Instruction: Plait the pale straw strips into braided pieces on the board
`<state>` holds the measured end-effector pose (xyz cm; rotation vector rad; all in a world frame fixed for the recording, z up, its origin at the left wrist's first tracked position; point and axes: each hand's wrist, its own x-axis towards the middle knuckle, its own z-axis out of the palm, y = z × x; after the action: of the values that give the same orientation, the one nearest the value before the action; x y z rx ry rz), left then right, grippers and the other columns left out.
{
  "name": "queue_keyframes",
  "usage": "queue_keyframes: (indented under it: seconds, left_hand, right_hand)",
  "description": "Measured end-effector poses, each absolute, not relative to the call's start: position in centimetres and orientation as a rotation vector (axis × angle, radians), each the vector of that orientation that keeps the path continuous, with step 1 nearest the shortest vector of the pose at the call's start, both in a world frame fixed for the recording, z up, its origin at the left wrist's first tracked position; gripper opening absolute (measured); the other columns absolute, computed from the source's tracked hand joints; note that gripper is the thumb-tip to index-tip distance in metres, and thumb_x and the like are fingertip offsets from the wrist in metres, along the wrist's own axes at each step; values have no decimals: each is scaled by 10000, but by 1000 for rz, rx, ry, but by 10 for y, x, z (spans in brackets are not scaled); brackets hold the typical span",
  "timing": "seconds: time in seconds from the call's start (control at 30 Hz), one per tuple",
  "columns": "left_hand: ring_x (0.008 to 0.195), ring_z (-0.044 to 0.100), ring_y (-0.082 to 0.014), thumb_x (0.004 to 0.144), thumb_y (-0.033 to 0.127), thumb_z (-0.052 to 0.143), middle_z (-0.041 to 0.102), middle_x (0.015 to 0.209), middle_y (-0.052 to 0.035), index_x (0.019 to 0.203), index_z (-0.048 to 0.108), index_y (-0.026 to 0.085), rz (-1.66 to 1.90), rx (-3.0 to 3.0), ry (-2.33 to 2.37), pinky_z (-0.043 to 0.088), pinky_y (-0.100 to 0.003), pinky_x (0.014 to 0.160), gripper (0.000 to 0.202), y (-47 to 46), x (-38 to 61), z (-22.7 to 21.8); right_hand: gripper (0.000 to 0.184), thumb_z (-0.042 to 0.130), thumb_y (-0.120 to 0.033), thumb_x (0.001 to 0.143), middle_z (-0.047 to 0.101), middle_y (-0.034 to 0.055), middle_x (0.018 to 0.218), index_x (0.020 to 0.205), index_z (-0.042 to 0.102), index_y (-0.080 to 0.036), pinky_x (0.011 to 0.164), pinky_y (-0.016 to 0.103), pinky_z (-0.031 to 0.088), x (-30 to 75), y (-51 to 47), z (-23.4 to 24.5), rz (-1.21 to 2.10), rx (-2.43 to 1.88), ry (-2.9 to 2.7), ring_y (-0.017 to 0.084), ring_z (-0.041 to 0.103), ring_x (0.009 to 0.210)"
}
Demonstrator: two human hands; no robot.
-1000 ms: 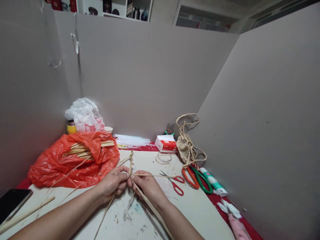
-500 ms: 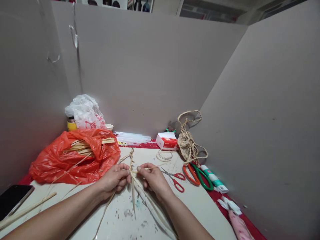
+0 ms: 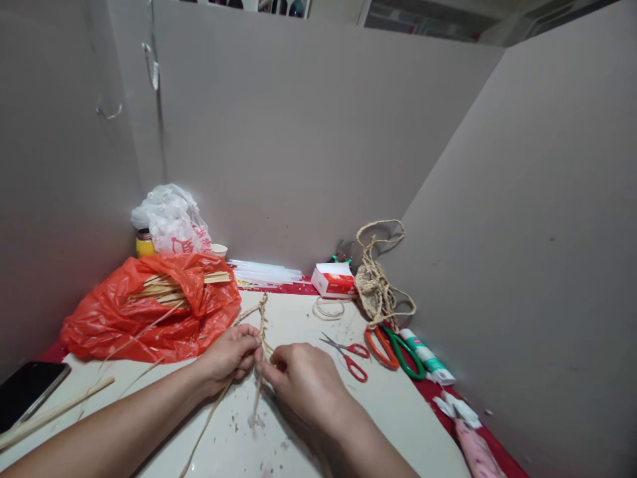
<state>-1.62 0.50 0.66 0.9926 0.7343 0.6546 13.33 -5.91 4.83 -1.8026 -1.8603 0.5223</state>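
Observation:
A thin braid of dry straw-coloured strips (image 3: 263,318) lies upright on the white board, its knotted tip pointing away from me. My left hand (image 3: 231,354) pinches the braid at its lower end between thumb and fingers. Close beside it on the right, my right hand (image 3: 301,378) is bent over with thumb and fingertips together on the loose strips just below the braid; the fingers hide part of them. One long loose strip (image 3: 206,425) trails from under my left hand toward the near edge.
Red-handled scissors (image 3: 351,355) lie right of my hands, beside large shears (image 3: 398,352) and a bundle of braided cord (image 3: 375,289). A red plastic bag (image 3: 109,318) with strips stands left, a phone (image 3: 30,392) nearer. Grey partitions (image 3: 298,133) enclose the board.
My right hand has moved down and turned over, from holding a strip out to the right to gripping strips below the braid. My left hand keeps its pinch.

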Motion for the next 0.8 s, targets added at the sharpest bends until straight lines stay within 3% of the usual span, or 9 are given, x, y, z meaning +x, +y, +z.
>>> queue_keyframes:
  seconds: [0.2,0.4,0.6,0.8]
  left_hand:
    - [327,179,-11,722,261,570,496,504,68,812,447,192,649,991,739,61,-171,335,168,6,-17,6]
    - [330,190,-7,723,259,580,506,520,62,810,440,186,638,980,726,67,-168,333,180,7,-18,9]
    - [325,178,-1,725,270,604,514,532,61,800,441,182,610,979,727,71,-164,324,200,8,-17,8]
    - [321,159,1,716,276,625,534,536,54,791,433,186,609,969,729,58,-167,323,225,7,-17,9]
  right_hand:
    - [190,680,-325,646,534,-20,528,675,623,-146,455,215,260,130,-40,14,1276,-1460,-1486,75,388,453]
    - [273,689,-360,644,596,-4,588,720,548,-139,354,184,178,142,-35,21,1610,-1316,-1187,39,356,376]
    - [269,672,-357,687,624,19,582,753,589,-110,358,175,206,171,-30,28,1721,-1298,-1290,28,343,368]
    - [231,593,-355,728,576,-6,499,716,577,-125,368,194,213,189,-24,31,1573,-1413,-1379,43,354,336]
